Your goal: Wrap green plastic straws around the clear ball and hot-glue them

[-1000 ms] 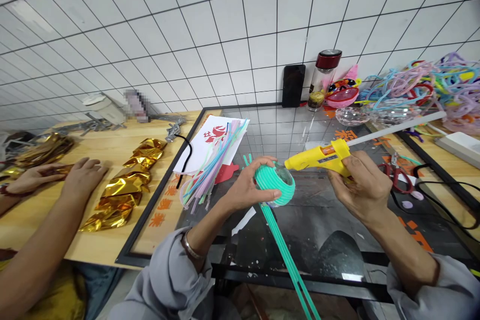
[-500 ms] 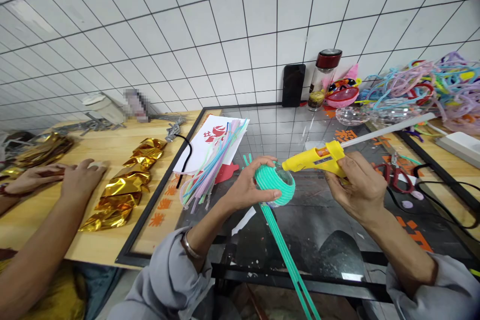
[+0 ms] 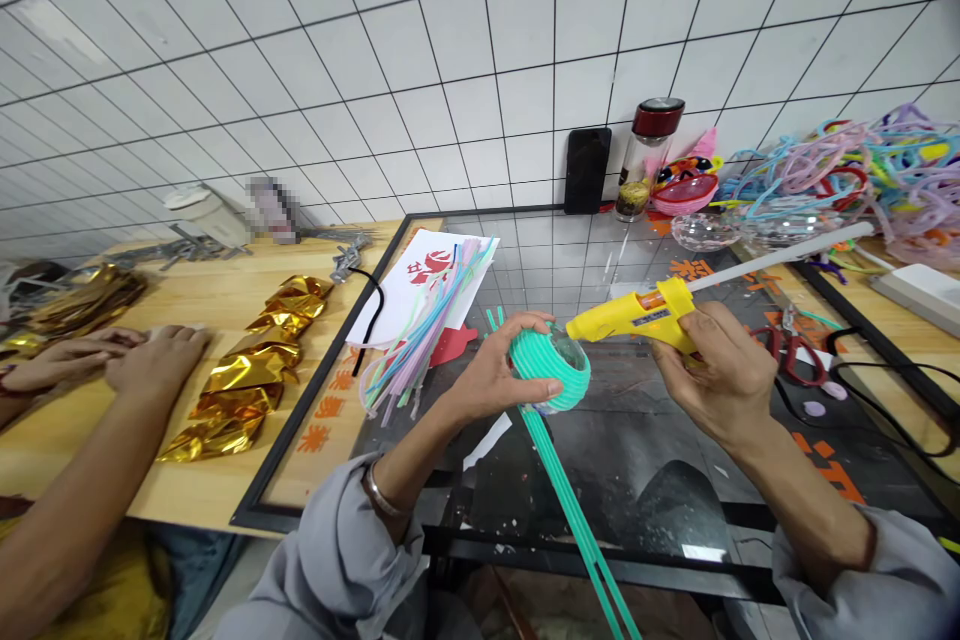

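Green corded bowl (image 3: 540, 360): in the left hand above the glass tabletop (image 3: 630, 480), tilted, opening turned toward 2 o'clock; taken as clock centre, 12 toward the wall; clear inner surface visible through the mouth

Left hand (image 3: 491, 375): at 9 o'clock, curled round the bowl, thumb across its near side, fingers over its far side; gap between them filled by the bowl

Green strips (image 3: 566, 490): long bunch running past the bowl to between 5 and 6 o'clock, short ends showing at 10; whether joined to the bowl, cannot tell

Yellow glue gun (image 3: 634, 315): at 2 o'clock, nozzle pointed at the bowl's mouth, tip at the rim; contact cannot be told

Right hand (image 3: 724, 370): at 3 o'clock, closed round the gun's handle; trigger hidden

Glue stick (image 3: 784, 254): white, projecting from the gun's rear toward 2 o'clock

Pastel strips (image 3: 420, 335): loose bundle between 9 and 10, partly over white paper (image 3: 382, 300)

Red scissors (image 3: 795, 360): 3 o'clock, beyond the right hand

Phone (image 3: 587, 170): between 12 and 1, leaning at the wall; flask (image 3: 645, 160) at 1, beside it

Coloured tangle (image 3: 810, 170): heaped at 2 o'clock

Gold foil (image 3: 247, 370): crumpled, 9 o'clock; co-worker's hands (image 3: 157, 360) farther out, same direction
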A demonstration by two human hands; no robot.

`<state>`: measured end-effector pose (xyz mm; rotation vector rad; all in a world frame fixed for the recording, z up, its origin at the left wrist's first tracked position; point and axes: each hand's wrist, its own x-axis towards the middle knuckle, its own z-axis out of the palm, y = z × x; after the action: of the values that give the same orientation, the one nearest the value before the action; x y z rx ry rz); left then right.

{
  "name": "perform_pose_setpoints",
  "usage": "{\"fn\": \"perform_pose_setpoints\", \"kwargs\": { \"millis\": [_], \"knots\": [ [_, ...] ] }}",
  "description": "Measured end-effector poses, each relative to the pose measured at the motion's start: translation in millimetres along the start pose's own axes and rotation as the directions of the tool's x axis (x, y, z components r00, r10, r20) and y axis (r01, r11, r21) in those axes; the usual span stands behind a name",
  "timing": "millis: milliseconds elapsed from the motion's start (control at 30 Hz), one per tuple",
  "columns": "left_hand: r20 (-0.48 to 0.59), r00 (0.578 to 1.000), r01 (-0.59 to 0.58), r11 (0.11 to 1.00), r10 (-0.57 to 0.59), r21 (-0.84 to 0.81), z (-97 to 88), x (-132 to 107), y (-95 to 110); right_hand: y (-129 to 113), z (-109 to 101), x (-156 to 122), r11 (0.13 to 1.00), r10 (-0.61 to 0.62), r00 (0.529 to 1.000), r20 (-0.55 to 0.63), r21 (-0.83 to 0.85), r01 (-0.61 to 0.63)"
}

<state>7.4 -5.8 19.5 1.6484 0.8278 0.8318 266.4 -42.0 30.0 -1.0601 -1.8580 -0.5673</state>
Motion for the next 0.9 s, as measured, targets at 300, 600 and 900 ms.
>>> {"fn": "perform_pose_setpoints", "kwargs": {
  "millis": [300, 600, 900],
  "knots": [
    [0.0, 1.0, -0.029, 0.999, 0.029, 0.017, -1.3, 0.5, -3.4, -2.0, 2.0, -1.1, 1.0, 0.017, 1.0, 0.02, 0.014, -0.018],
    [-0.009, 1.0, -0.029, 1.0, 0.029, 0.011, -0.1, 1.0, -4.3, -2.5, 0.4, -0.4, 0.998, 0.022, 1.0, 0.016, 0.052, -0.023],
    [-0.013, 1.0, -0.028, 1.0, 0.028, 0.007, -0.5, 0.5, -3.9, -3.8, 3.4, 0.9, 0.989, 0.092, 0.994, 0.057, 0.107, -0.098]
  ]
}}
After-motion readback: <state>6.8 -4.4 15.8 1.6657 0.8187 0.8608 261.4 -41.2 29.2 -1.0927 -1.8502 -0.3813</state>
